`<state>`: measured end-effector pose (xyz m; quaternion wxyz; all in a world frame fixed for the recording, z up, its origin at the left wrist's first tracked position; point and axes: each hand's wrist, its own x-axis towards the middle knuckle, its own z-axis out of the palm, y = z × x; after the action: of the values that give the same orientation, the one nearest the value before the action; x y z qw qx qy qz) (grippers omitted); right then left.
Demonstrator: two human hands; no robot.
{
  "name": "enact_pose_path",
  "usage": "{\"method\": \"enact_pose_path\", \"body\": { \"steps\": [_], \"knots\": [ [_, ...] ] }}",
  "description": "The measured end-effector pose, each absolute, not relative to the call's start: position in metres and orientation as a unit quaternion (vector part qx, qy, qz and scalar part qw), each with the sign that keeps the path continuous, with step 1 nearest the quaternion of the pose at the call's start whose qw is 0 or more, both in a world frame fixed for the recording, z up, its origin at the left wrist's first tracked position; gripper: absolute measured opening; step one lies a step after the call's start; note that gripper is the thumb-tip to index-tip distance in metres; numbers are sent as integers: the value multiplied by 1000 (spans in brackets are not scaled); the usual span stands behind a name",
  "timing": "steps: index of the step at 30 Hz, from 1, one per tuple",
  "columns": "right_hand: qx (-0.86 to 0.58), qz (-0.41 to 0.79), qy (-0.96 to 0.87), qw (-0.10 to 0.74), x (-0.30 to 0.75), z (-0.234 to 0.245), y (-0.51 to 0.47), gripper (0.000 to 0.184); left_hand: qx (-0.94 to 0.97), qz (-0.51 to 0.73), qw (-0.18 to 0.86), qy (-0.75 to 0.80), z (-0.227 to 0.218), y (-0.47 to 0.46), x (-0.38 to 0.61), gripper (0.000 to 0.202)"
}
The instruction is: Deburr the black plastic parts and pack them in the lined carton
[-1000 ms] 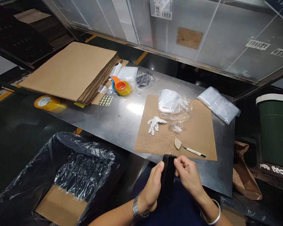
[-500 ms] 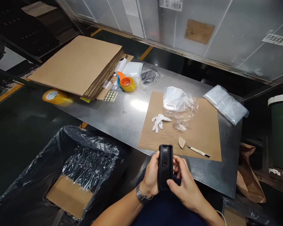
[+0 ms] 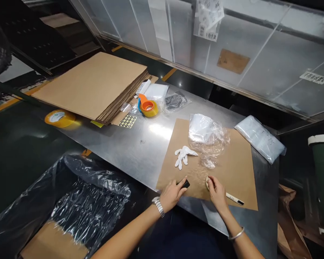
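My left hand (image 3: pixel 172 195) is closed over a black oblong casing (image 3: pixel 186 184) at the front of a brown cardboard sheet (image 3: pixel 237 162); only the casing's end shows past the fingers. To its right, my right hand (image 3: pixel 217 192) pinches a small beige wedge-shaped piece (image 3: pixel 206 182), mostly covered by the fingertips. A slim white tool (image 3: pixel 234 198) marked with writing lies just right of that hand, its far left tip hidden behind it. White crumpled gloves or finger covers (image 3: pixel 184 156) rest above the hands on the sheet.
Clear plastic bags (image 3: pixel 205 129) lie on the cardboard, and a wrapped pack (image 3: pixel 260 138) at the right. A cardboard stack (image 3: pixel 97 84), tape dispenser (image 3: pixel 148 106), sticker sheet (image 3: pixel 127 121) and tape roll (image 3: pixel 58 118) occupy the left. A black-lined bin (image 3: pixel 97 183) stands below the table edge.
The black casing went from upright between both hands down to the cardboard under my left hand. My right hand let go of it, moved right and took hold of the beige piece.
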<state>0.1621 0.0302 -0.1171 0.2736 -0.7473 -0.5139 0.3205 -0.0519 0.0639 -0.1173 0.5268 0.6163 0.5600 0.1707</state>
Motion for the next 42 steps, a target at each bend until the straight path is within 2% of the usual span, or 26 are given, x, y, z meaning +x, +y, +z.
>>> {"method": "enact_pose_path", "body": {
  "steps": [4, 7, 11, 16, 20, 22, 25, 28, 30, 37, 42],
  "knots": [
    [-759, 228, -547, 271, 192, -141, 113, 30, 575, 212, 556, 561, -154, 80, -29, 47],
    [-763, 186, -569, 245, 206, -162, 180, 23, 545, 239, 541, 594, -179, 84, -3, 46],
    [-776, 145, -578, 205, 211, -191, 247, 24, 530, 255, 492, 642, -207, 83, 24, 41],
    [-795, 111, -563, 194, 214, -218, 274, 25, 561, 279, 435, 647, -217, 84, 30, 44],
    [-795, 72, -561, 222, 218, -220, 265, 24, 562, 294, 400, 662, -208, 89, 22, 43],
    [-779, 47, -575, 245, 219, -214, 255, 22, 506, 334, 442, 661, -199, 94, 19, 41],
    [-746, 14, -603, 282, 216, -196, 234, 18, 362, 403, 584, 605, -183, 107, 22, 36],
    [-707, 4, -641, 299, 204, -174, 203, 25, 279, 403, 684, 541, -169, 126, 36, 41],
    [-677, 19, -677, 288, 190, -158, 179, 22, 243, 396, 729, 503, -161, 138, 47, 46],
    [-614, 126, -737, 251, 137, -123, 104, 21, 135, 368, 816, 425, -146, 151, 56, 50],
    [-655, 233, -652, 303, 151, -111, 86, 28, 131, 298, 853, 409, -138, 133, 28, 51]
  ]
}}
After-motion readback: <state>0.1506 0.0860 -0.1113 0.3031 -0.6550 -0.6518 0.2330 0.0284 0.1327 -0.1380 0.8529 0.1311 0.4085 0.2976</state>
